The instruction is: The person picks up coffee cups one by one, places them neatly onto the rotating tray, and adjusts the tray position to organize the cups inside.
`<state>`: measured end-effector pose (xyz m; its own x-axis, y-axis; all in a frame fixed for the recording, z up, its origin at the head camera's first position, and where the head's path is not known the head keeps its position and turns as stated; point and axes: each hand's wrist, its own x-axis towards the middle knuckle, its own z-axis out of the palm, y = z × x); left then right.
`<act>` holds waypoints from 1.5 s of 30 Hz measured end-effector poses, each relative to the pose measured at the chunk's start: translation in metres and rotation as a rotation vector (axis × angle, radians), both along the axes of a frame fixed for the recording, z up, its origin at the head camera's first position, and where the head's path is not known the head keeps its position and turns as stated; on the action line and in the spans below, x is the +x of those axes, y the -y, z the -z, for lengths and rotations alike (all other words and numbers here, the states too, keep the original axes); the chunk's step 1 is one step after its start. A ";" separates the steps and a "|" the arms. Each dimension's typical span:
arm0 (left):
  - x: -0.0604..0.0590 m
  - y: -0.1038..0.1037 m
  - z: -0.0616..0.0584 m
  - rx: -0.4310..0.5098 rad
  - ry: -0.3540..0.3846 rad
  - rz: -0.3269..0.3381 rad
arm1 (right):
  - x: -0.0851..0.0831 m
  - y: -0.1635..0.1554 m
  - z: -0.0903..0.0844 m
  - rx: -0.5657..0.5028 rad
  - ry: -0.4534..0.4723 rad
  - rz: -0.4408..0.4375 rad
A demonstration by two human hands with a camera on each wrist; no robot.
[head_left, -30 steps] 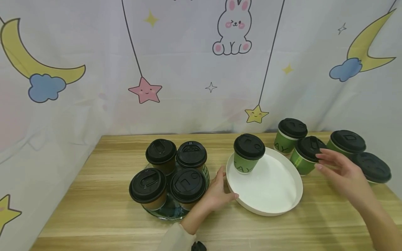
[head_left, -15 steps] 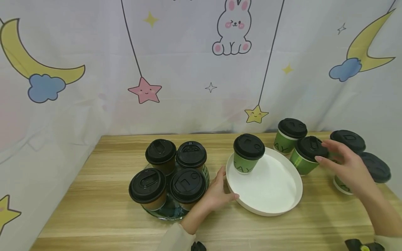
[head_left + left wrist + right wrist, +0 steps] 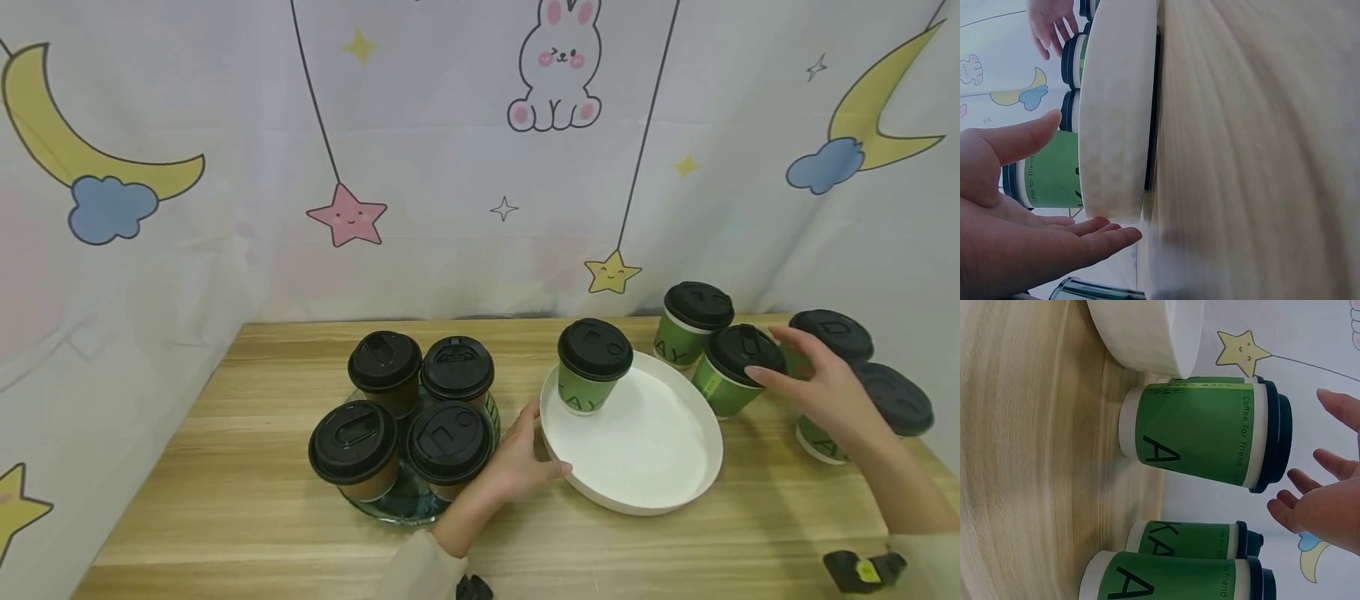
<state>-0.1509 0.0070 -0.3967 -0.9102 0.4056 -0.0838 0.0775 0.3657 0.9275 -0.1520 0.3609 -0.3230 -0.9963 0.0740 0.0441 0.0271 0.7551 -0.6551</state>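
Observation:
My left hand [image 3: 517, 462] rests at the left side of a round white tray [image 3: 645, 458], fingertips touching its outer wall and thumb near the rim. In the left wrist view, that hand's [image 3: 1010, 234] fingers are nearly straight. A green paper coffee cup [image 3: 585, 392] with a black lid stands on the tray. Right of the tray, my right hand [image 3: 832, 396] reaches over another lidded green cup [image 3: 723, 385], thumb and fingers spread. From the right wrist camera, the fingers of this hand [image 3: 1329, 487] hover just beyond the cup's black lid [image 3: 1275, 434], holding nothing.
Left of the tray, several brown-sided cups with black lids [image 3: 352, 442] crowd a glass plate [image 3: 401, 510]. A green cup [image 3: 678, 342] stands behind the tray, and two more lidded cups [image 3: 832, 337] sit at the table's right edge. A printed curtain [image 3: 450, 167] hangs behind.
My right hand has shifted slightly away from me and to the left over the green cup, its thumb and fingers spreading wider around the lid. My left hand and the tray stay put.

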 end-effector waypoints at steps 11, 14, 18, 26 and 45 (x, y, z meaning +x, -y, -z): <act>-0.001 0.000 0.000 0.001 0.004 0.005 | -0.012 -0.002 0.006 -0.004 0.015 0.013; -0.002 0.000 0.000 -0.002 0.004 0.005 | -0.013 -0.003 0.008 0.003 0.013 0.013; -0.002 -0.001 0.001 -0.010 0.003 0.005 | -0.014 -0.005 0.011 0.009 0.006 0.017; -0.002 -0.001 0.001 -0.011 -0.002 0.007 | -0.017 -0.007 0.016 0.005 -0.012 0.025; 0.000 -0.001 0.001 -0.013 0.009 -0.004 | -0.020 -0.006 0.020 -0.007 -0.042 0.017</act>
